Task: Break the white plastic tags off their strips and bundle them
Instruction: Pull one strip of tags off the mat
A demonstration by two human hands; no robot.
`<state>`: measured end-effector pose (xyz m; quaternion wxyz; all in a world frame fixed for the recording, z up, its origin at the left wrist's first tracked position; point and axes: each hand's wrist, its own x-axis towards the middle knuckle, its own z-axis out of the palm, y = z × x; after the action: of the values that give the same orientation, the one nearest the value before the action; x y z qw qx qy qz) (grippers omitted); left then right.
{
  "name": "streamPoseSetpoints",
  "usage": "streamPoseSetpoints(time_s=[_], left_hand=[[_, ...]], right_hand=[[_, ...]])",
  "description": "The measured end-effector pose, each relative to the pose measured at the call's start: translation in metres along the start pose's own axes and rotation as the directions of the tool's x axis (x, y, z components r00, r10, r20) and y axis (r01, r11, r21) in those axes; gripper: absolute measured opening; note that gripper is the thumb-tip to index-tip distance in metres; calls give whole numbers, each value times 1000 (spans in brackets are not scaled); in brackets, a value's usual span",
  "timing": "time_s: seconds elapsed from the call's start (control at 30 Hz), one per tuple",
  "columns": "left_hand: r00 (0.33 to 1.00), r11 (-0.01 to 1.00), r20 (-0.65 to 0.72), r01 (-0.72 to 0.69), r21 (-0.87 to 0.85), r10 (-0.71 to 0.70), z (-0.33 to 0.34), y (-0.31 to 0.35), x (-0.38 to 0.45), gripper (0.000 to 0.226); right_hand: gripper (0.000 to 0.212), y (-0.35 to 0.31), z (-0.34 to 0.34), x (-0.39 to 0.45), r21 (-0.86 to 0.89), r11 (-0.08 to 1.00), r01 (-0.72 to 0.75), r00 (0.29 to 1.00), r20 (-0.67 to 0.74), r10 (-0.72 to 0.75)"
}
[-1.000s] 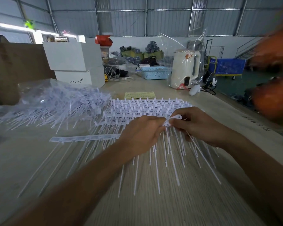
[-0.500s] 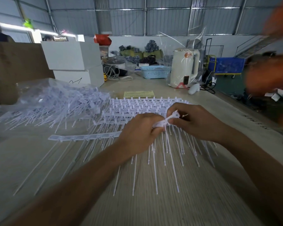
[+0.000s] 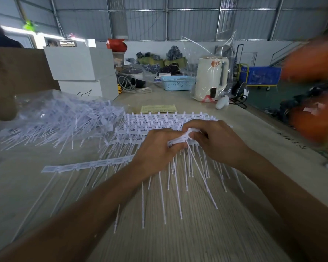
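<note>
A strip of white plastic tags [image 3: 180, 139] is held above a pale wood-grain surface [image 3: 197, 233]. The strip is a short flat bar of joined rectangular heads, bent upward at its right end, with thin white tails fanning down and toward the camera. The left hand [image 3: 155, 148] curls its fingers around the strip's left part, and the right hand [image 3: 216, 140] pinches the raised right end between thumb and fingers, so the strip bridges the small gap between the two grips. Behind the hands, more strips [image 3: 159, 121] lie stacked in overlapping rows on the surface. Another single strip [image 3: 87, 164] lies flat to the left, running under the left wrist. Farther left, a heap of loose tags [image 3: 64, 120] sits partly under clear plastic film. The fingertips of both hands are hidden behind the strip and knuckles, so exact contact points cannot be made out. Blurred orange shapes [image 3: 314, 87] fill the right edge and cannot be identified.
</note>
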<state>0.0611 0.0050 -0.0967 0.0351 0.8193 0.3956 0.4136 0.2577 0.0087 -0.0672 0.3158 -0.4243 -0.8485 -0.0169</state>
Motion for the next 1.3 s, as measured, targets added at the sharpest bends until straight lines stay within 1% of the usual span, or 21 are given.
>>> streamPoseSetpoints(time_s=[0.1,0.23,0.33,0.37,0.4,0.43,0.47,0.5,0.53,0.6,0.63,0.67,0.73,0.77,0.87,0.93,1.07,1.17,1.23,1.3], left_hand=[[1000,1000,2,14,-6,-14,0,0,2,9],[1000,1000,7,26,10,-26,0,0,4,16],[1000,999,-9,30,15,-30,0,-1,6,18],[1000,1000,-15,26,-5,-26,0,-1,5,16],[1000,999,-8,15,-41,-15,-1,2,3,12],[1000,998,18,-10,-66,11,-1,5,-2,13],[997,997,56,-45,-68,49,1,8,-6,19],[992,996,95,-80,-48,85,4,9,-10,23],[988,995,121,-95,-27,97,6,10,-12,25],[993,999,111,-47,-15,49,6,12,-11,25],[996,1000,90,-4,-30,6,6,12,-9,25],[996,997,77,43,-65,-37,4,12,-6,27],[990,981,96,117,-157,-103,3,14,-6,36],[988,977,110,128,-169,-111,2,15,-7,39],[986,993,133,105,-47,-98,1,19,-10,38],[987,995,128,96,30,-99,-1,20,-9,38],[992,995,99,69,67,-76,-4,20,-8,38],[982,996,168,81,21,-83,-5,18,-8,35],[968,991,236,106,-76,-85,-6,15,-9,31],[963,980,259,119,-161,-75,-9,9,-9,26]], right_hand=[[17,-1,2,1,-53,999,13,1000,-24,-15],[21,-2,4,-1,-103,994,-22,999,-51,17],[36,-7,8,-2,-148,989,-18,998,-56,9],[32,-7,8,-2,-192,981,-19,998,-67,7],[21,-5,7,-1,-265,963,-51,995,-92,28],[13,1,3,0,-333,936,-112,989,-130,72],[12,11,-3,-1,-363,913,-185,976,-180,126],[12,23,-10,-3,-345,907,-241,962,-212,174],[13,32,-16,-6,-247,933,-260,954,-217,208],[16,36,-19,-12,50,974,-223,959,-171,228],[21,29,-16,-11,142,971,-192,969,-132,211],[28,22,-11,-9,182,971,-155,981,-92,174],[37,8,0,-5,208,973,-96,995,6,97],[37,2,3,-4,235,967,-101,994,56,90],[28,-4,6,-4,331,929,-162,982,146,119],[28,-4,6,-6,332,929,-161,979,173,108],[25,-2,3,-8,314,936,-162,963,257,80],[26,0,2,-9,391,903,-179,965,250,83],[23,3,-1,-8,449,868,-213,967,222,122],[26,8,-3,-8,484,839,-249,965,203,169]])
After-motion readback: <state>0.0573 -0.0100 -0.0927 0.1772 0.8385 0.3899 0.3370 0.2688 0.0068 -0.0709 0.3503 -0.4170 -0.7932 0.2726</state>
